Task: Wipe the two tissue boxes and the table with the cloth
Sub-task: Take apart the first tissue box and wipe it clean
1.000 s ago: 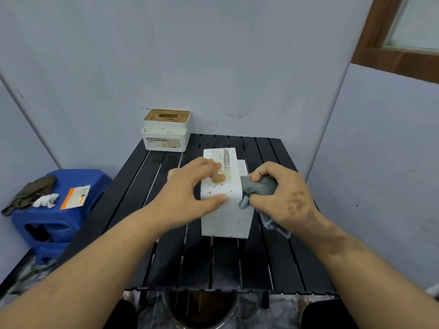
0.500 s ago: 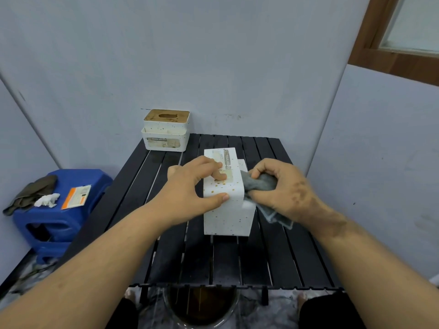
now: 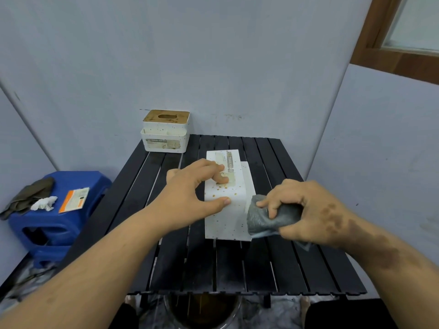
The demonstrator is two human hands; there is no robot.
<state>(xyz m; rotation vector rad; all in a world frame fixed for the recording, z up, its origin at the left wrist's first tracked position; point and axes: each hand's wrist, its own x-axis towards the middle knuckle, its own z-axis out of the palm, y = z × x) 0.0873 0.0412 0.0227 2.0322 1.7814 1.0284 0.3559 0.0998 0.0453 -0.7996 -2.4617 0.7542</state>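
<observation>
A white speckled tissue box (image 3: 225, 217) lies on its side in the middle of the black slatted table (image 3: 237, 269). My left hand (image 3: 190, 195) grips its top, fingers curled over the far side and thumb on the near face. My right hand (image 3: 306, 210) holds a bunched grey cloth (image 3: 263, 218) against the box's right near corner. A second white tissue box (image 3: 166, 136) with a stained brown lid stands upright at the table's far left corner.
A blue plastic stool (image 3: 59, 214) stands left of the table, carrying a dark rag (image 3: 28, 194), a crumpled white tissue (image 3: 44, 203) and an orange packet (image 3: 74, 199). Grey walls close in behind and on the right. A round bucket (image 3: 202, 312) sits under the table's near edge.
My right hand has drawn the cloth along the box's right side toward me, from the upper part to the near corner. The left hand keeps its hold on the box.
</observation>
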